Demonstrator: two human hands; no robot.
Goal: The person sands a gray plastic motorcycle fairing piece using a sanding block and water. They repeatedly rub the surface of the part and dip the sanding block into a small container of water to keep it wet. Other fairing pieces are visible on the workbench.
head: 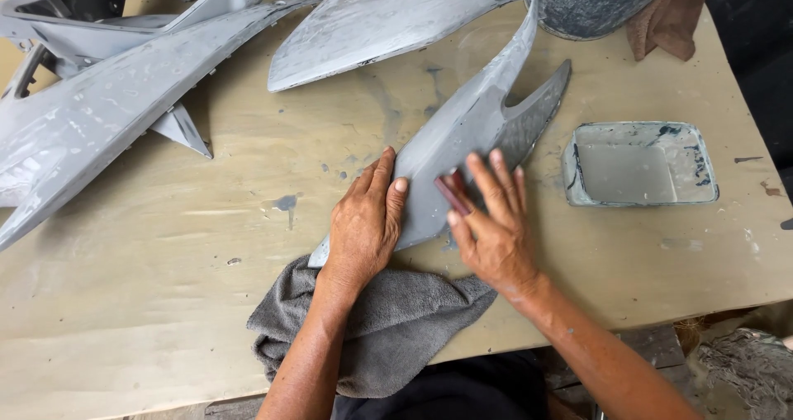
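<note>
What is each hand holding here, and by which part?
Left hand presses the grey pointed plastic panel flat near its lower tip; right hand pins a small reddish-brown sanding piece under its fingers.

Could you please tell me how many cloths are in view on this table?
2: a grey towel at the near edge under the left hand, and a brown rag at the far right corner. Others may be hidden.

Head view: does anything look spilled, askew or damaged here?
Grey splatters and smears mark the plywood tabletop near the grey primed plastic panel. The grey towel hangs over the table's front edge. Nothing looks broken.
</note>
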